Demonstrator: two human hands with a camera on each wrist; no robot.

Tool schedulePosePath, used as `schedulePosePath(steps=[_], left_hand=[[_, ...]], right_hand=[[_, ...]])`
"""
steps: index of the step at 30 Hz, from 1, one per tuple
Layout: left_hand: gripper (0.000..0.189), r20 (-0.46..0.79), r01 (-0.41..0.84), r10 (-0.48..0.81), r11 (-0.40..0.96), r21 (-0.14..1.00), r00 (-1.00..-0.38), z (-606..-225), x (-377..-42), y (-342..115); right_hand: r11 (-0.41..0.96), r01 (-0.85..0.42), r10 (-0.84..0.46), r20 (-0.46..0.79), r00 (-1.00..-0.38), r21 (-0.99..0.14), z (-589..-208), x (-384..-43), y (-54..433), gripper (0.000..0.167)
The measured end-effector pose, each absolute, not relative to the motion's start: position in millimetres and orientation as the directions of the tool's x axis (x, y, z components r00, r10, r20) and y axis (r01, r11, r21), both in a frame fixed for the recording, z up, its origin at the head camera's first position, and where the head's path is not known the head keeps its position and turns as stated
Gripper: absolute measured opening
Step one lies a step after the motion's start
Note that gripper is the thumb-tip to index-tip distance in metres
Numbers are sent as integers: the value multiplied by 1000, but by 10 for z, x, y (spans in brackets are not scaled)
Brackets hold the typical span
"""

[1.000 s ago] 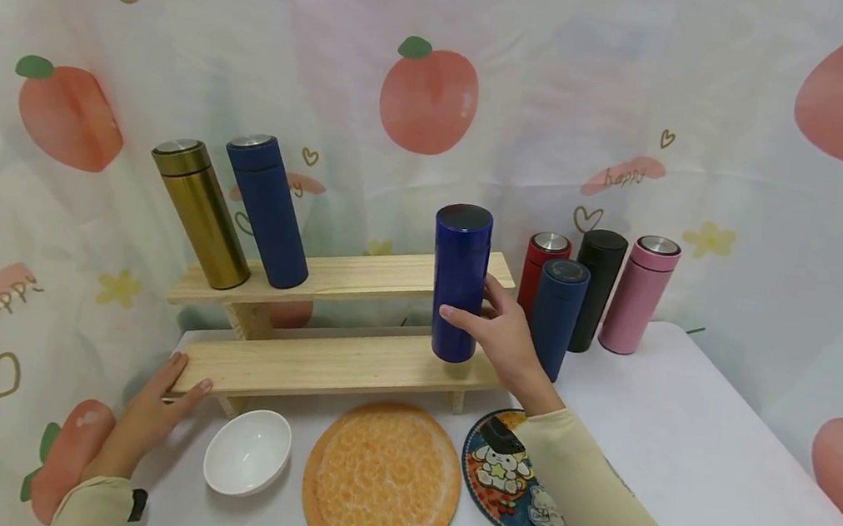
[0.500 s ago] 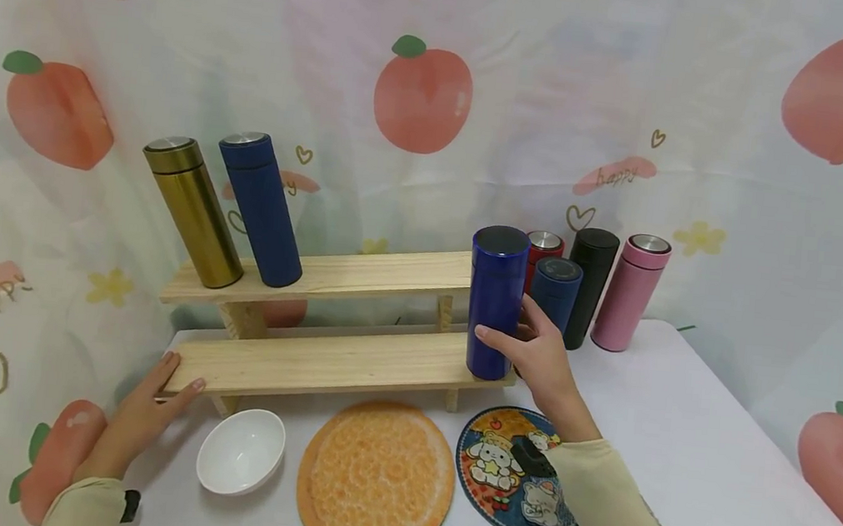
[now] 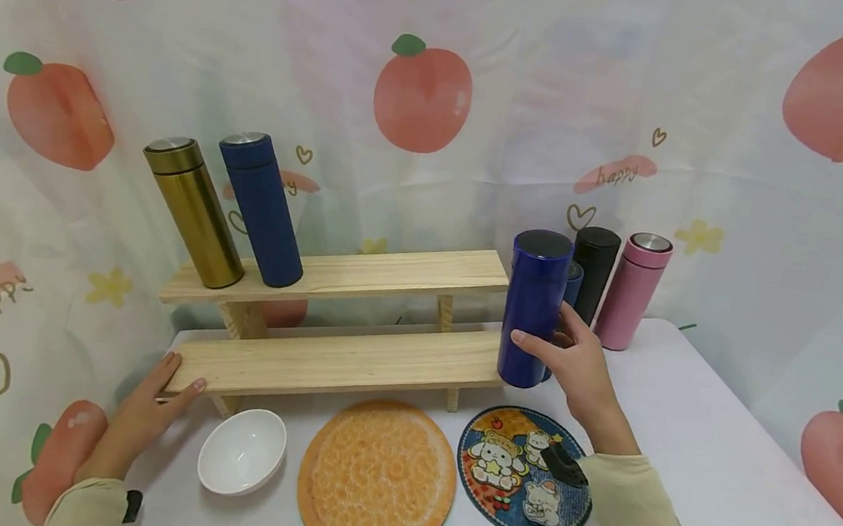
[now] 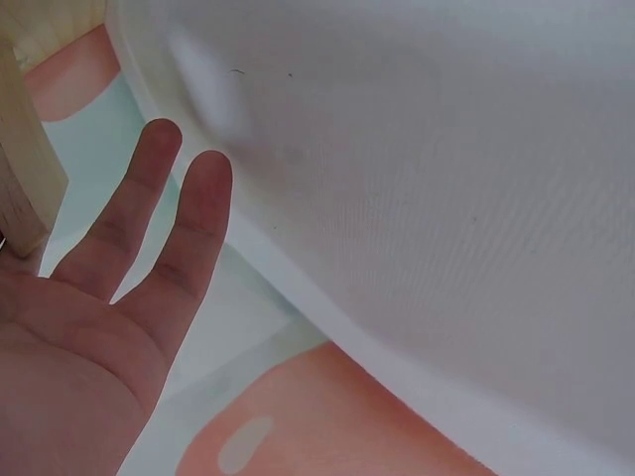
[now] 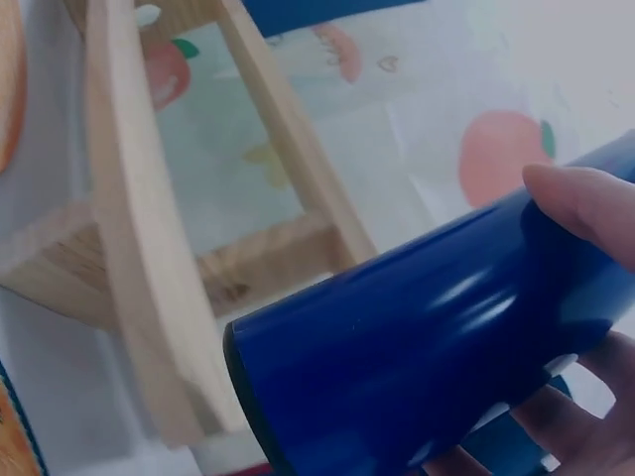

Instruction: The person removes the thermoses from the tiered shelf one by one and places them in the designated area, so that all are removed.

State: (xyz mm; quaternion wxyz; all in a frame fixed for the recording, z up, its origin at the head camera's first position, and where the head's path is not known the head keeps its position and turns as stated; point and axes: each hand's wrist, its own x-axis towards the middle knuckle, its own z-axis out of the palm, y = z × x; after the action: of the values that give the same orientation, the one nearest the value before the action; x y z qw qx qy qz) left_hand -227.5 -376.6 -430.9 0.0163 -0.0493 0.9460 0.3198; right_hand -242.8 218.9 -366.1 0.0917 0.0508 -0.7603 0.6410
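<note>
My right hand [image 3: 584,369] grips a glossy dark-blue thermos flask [image 3: 534,306] with a black top, thumb across its near side. The flask is upright at the right end of a two-tier wooden shelf [image 3: 353,361], overlapping the lower board's end in the head view. The right wrist view shows its smooth body [image 5: 427,327] beside the shelf's wooden frame [image 5: 149,218]. My left hand [image 3: 140,418] rests at the lower board's left end, thumb and fingertip on the wood. Two of its fingers [image 4: 203,203] stretch out straight in the left wrist view.
A gold flask [image 3: 196,214] and a matte blue flask [image 3: 264,212] stand on the upper board. Behind the held one are another blue flask [image 3: 574,283], a black one [image 3: 593,265] and a pink one [image 3: 633,294]. In front lie a white bowl [image 3: 243,452], an orange mat [image 3: 376,476] and a cartoon mat [image 3: 516,472].
My right hand has carried the glossy blue flask rightward and slightly down, from in front of the boards to their right end. The red flask is now hidden behind it. My left hand stays put.
</note>
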Motion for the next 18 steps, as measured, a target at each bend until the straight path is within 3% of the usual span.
schedulePosePath(steps=[11,18], left_hand=[[102,-55,-95,-77,797,597,-995,-4346,-2284,-3801],[101,-31,-67,-61,793,605,-998,-4345,-2291,-3794]], right_hand=[[164,-218,88,234,-968,-962,-3565,-2408,2555,86],[157,-160,182,187,-965,-975,-3555,-2439,2770,94]])
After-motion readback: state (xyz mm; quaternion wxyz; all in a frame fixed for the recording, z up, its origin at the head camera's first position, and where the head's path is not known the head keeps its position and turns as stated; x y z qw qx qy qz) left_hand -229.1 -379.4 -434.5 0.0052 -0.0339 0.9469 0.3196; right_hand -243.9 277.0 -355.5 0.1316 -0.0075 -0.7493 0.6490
